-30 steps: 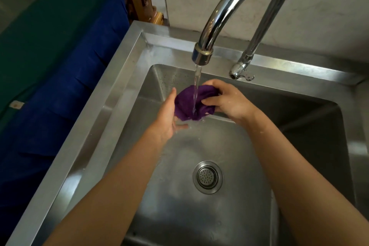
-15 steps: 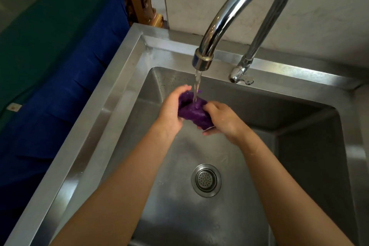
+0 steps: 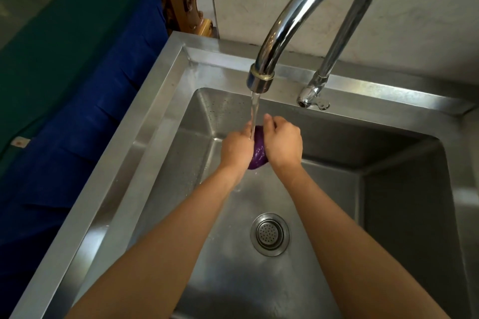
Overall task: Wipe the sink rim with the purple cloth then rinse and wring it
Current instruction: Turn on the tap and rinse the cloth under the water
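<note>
The purple cloth (image 3: 258, 151) is bunched into a tight wet ball, pressed between my left hand (image 3: 236, 149) and my right hand (image 3: 283, 144). Both hands are closed around it over the basin of the steel sink (image 3: 145, 142). Only a narrow strip of the cloth shows between the palms. Water runs from the spout of the chrome tap (image 3: 260, 80) and lands on the cloth and my left thumb. Both forearms reach in from the bottom of the view.
The round drain strainer (image 3: 270, 234) lies in the basin floor below my hands. The tap handle (image 3: 312, 101) sits on the back rim. A green and blue cloth-covered surface (image 3: 64, 72) borders the sink on the left, with carved wood (image 3: 185, 2) behind.
The cloth was spread loosely under the stream, then gathered. Now my hands have closed together and squeezed it into a small ball, slightly lower in the basin.
</note>
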Demonstrator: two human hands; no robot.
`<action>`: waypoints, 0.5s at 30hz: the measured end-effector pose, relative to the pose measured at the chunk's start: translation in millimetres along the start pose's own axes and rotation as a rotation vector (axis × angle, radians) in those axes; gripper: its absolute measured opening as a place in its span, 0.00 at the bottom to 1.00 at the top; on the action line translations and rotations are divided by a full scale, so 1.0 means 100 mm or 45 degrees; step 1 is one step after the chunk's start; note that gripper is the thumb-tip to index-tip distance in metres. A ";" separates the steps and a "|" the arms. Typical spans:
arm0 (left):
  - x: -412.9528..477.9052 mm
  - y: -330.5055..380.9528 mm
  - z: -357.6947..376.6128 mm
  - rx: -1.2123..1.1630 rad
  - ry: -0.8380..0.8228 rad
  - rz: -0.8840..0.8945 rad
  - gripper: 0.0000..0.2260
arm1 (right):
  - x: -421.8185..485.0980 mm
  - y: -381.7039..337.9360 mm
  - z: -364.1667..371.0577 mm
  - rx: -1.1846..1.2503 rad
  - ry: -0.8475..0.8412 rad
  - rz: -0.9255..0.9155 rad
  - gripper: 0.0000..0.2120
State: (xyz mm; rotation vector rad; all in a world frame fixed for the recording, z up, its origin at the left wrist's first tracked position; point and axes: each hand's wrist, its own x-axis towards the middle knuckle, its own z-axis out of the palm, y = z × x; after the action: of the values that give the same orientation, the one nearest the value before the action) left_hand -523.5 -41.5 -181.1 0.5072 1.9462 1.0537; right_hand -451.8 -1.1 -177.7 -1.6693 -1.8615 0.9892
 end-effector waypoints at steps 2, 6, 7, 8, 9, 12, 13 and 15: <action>-0.02 0.01 -0.01 -0.016 0.049 0.114 0.16 | 0.10 0.07 -0.02 0.157 -0.096 0.162 0.18; 0.08 0.00 -0.10 -0.278 0.066 0.144 0.06 | 0.05 0.09 -0.22 0.436 -0.614 0.477 0.14; 0.16 -0.03 -0.13 -0.350 0.050 0.091 0.06 | 0.01 0.08 -0.28 0.519 -0.711 0.476 0.13; 0.20 -0.03 -0.15 -0.369 0.031 0.041 0.08 | -0.02 0.08 -0.31 0.614 -0.744 0.440 0.14; 0.22 -0.03 -0.17 -0.354 0.017 0.000 0.10 | -0.07 0.05 -0.33 0.679 -0.723 0.373 0.18; 0.18 -0.04 -0.15 -0.413 -0.041 -0.096 0.13 | -0.22 -0.09 -0.22 0.483 -0.500 0.055 0.16; 0.14 -0.03 -0.14 -0.484 -0.106 -0.154 0.17 | -0.27 -0.16 -0.16 0.333 -0.433 -0.041 0.12; 0.03 -0.02 -0.08 -0.510 -0.209 -0.203 0.22 | -0.33 -0.26 -0.05 0.048 -0.265 -0.118 0.11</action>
State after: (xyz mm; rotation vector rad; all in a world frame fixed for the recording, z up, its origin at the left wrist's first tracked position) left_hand -532.2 -44.5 -181.6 0.2042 1.5512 1.2180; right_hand -459.8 -32.8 -150.6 -1.4921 -2.0189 1.1899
